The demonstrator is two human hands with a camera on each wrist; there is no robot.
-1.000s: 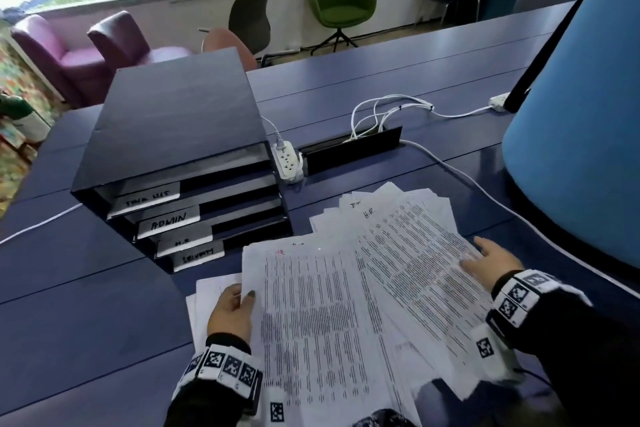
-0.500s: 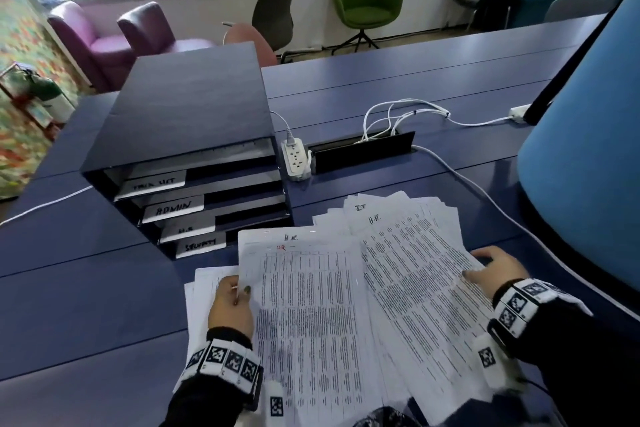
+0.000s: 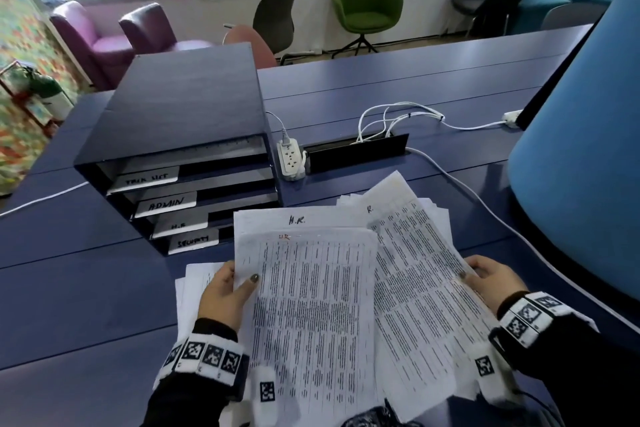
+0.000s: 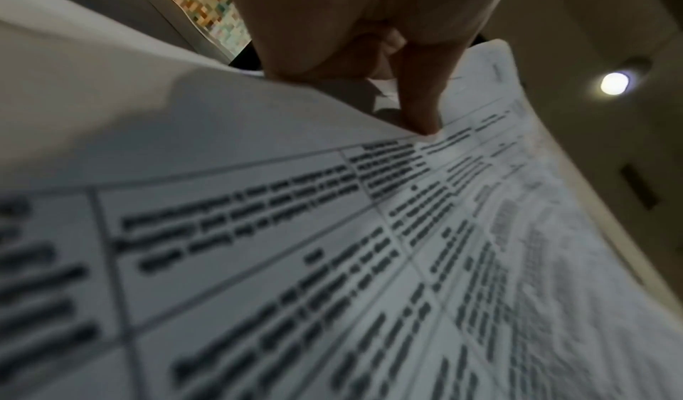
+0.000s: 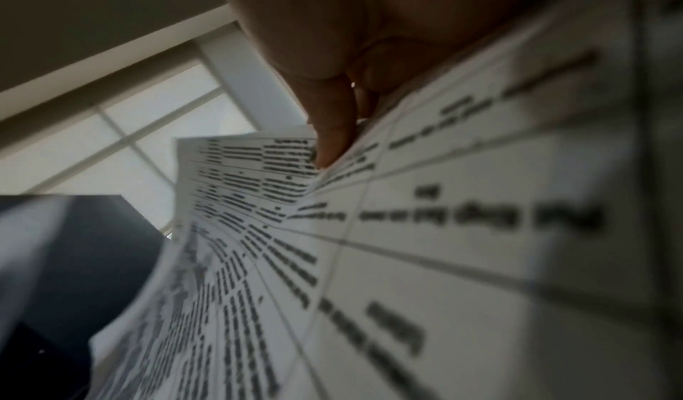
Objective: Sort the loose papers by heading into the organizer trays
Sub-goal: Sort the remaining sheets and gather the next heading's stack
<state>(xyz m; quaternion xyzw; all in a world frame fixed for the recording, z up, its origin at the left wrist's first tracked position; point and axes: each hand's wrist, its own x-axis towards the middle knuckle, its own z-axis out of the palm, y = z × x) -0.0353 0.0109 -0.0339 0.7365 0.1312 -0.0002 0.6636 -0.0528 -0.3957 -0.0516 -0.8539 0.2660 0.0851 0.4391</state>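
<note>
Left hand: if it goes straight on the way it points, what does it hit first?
Probably the organizer: the left hand, holding papers, points up-table at its lowest tray, labelled security. Depth is unclear.

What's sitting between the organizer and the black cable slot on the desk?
In the head view, a white power strip stands between the organizer and the cable slot, close against the organizer's right side, one plug in its top.

Matt printed paper sheets [image 3: 311, 305]

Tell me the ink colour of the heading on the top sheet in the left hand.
Red-orange ink heading, clearest in the head view.
</note>
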